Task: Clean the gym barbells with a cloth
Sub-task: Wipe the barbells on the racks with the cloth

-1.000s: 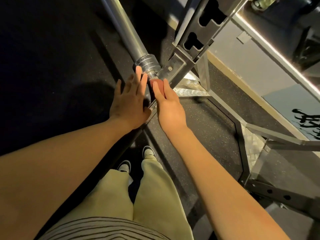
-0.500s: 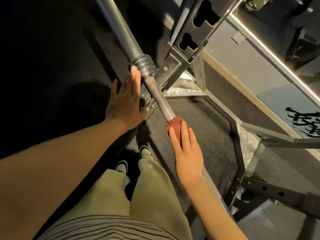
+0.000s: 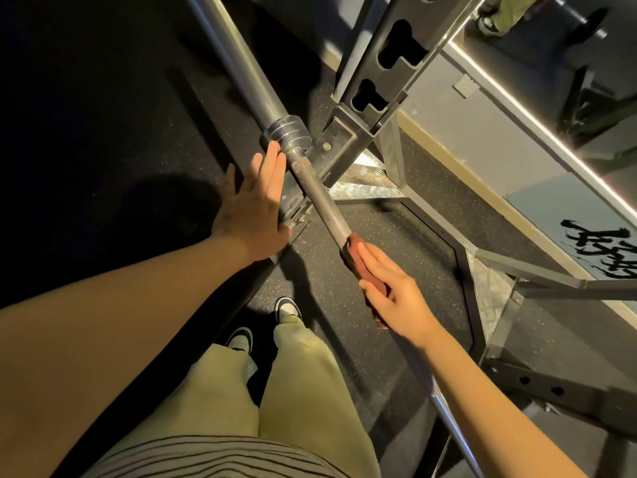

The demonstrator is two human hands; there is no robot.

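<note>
Head view: right hand [image 3: 396, 294] grip lies flat, straight fingers pressing cloth [image 3: 352, 257] onto barbell [image 3: 320, 198] shaft; left hand [image 3: 255, 205], fingers straight, sits beside collar [image 3: 287, 132].

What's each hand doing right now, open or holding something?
Left hand: open, fingers straight, fingertips at the barbell collar, holding nothing.
Right hand: open, straight fingers pressing the red cloth onto the barbell shaft.
</note>
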